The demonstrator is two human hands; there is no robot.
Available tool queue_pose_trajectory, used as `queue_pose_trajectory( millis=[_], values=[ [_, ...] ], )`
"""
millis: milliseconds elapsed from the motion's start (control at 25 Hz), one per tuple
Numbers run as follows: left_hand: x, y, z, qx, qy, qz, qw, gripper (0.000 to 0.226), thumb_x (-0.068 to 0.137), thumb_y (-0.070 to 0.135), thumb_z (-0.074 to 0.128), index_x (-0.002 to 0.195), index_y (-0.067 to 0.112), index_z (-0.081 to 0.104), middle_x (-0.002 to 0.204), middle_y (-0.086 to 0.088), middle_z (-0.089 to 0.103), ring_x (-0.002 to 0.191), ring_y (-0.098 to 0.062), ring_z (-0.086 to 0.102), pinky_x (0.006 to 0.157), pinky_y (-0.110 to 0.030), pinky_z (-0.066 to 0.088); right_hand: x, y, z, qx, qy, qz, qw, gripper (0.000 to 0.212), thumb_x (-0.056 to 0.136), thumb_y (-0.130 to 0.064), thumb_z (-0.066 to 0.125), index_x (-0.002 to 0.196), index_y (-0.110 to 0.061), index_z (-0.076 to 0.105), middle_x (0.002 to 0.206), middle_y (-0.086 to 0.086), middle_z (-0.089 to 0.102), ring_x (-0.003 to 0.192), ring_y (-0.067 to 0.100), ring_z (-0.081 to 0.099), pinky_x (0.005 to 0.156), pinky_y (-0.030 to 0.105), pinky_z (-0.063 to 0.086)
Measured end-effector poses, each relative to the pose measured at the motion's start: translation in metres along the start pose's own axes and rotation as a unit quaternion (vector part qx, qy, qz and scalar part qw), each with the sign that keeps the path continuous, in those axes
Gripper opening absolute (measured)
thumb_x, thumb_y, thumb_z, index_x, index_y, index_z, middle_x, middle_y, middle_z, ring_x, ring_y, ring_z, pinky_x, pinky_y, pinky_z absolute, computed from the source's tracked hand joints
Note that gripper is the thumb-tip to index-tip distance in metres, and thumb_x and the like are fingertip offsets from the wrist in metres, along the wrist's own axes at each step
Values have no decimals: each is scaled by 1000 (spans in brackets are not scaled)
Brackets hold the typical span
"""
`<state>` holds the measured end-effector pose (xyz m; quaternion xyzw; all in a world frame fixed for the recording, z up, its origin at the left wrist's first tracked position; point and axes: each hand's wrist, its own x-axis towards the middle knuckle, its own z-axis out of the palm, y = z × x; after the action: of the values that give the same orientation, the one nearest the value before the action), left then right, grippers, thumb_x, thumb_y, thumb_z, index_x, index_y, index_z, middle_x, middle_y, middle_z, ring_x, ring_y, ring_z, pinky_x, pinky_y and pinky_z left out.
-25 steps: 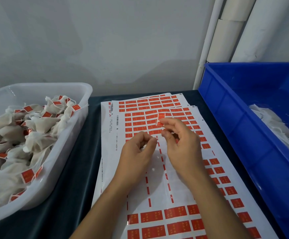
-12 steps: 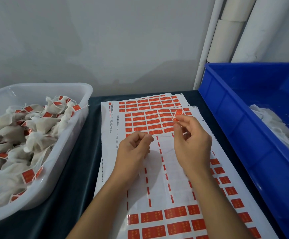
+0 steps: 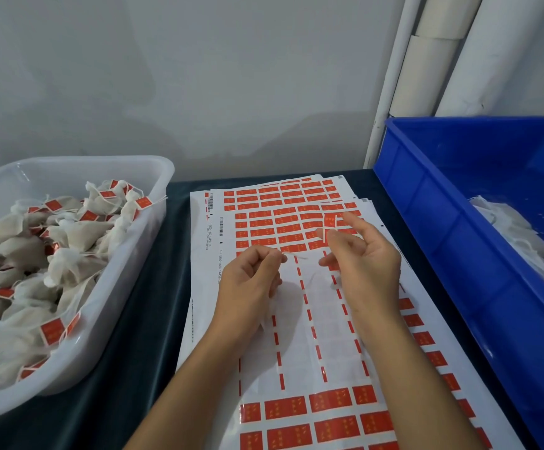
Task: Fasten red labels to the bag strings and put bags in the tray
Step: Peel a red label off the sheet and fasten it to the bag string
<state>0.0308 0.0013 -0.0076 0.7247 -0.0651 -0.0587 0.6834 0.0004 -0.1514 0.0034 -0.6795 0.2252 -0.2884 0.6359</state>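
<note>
Head view: your right hand [image 3: 366,271] pinches one peeled red label [image 3: 329,222] at the fingertips, other fingers loose. Your left hand [image 3: 251,280] is curled, pinching the bag string [image 3: 293,255], whose free end pokes out toward the label, just short of it. The bag itself is hidden under that fist, so I cannot tell how it lies. Step looks like fastening: next, bring the label down onto the string end and fold it shut. The white tray [image 3: 153,164] of finished bags sits well left of your left-hand grip; the label sheets [image 3: 296,352] lie beneath both.
</note>
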Motion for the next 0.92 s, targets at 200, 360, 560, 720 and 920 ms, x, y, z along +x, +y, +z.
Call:
queue_pose_trajectory(
  millis=[200, 360, 560, 720, 920],
  values=[
    [0, 2, 1, -2, 0, 1, 1000, 23, 105, 36, 57, 93, 25, 73, 71, 15, 67, 69, -8, 64, 71, -16, 56, 0, 1, 3, 24, -51, 41, 998, 21, 90, -41, 76, 111, -35, 72, 95, -25, 76, 80, 2, 76, 57, 20, 59],
    [0, 1, 0, 2, 3, -5, 1000, 22, 104, 39, 59, 91, 29, 74, 75, 17, 69, 75, -9, 68, 74, -18, 58, 1, 0, 2, 55, -62, 58, 995, 13, 92, -37, 75, 105, -33, 74, 92, -20, 77, 81, 6, 76, 64, 24, 57],
    [1, 1, 0, 16, 10, -2, 1000, 23, 103, 43, 60, 87, 33, 74, 84, 16, 73, 81, -5, 70, 70, -14, 56, -1, -3, 2, 91, -93, 63, 990, 11, 91, -35, 75, 102, -33, 75, 90, -8, 79, 67, 13, 73, 64, 20, 58],
    [0, 1, 0, 12, 4, 14, 1000, 23, 105, 38, 59, 92, 30, 76, 89, 15, 74, 83, -5, 69, 73, -18, 58, -11, -3, 9, 74, -144, 57, 985, 7, 92, -35, 74, 99, -35, 75, 85, -6, 79, 58, 10, 67, 59, 15, 55],
    [-1, 3, -1, 5, -2, 24, 1000, 22, 105, 33, 58, 93, 28, 77, 90, 12, 75, 82, -6, 68, 77, -24, 58, -15, -1, 15, 46, -160, 48, 985, 8, 95, -34, 72, 102, -30, 73, 82, -8, 78, 54, 8, 65, 56, 16, 54]
  ],
)
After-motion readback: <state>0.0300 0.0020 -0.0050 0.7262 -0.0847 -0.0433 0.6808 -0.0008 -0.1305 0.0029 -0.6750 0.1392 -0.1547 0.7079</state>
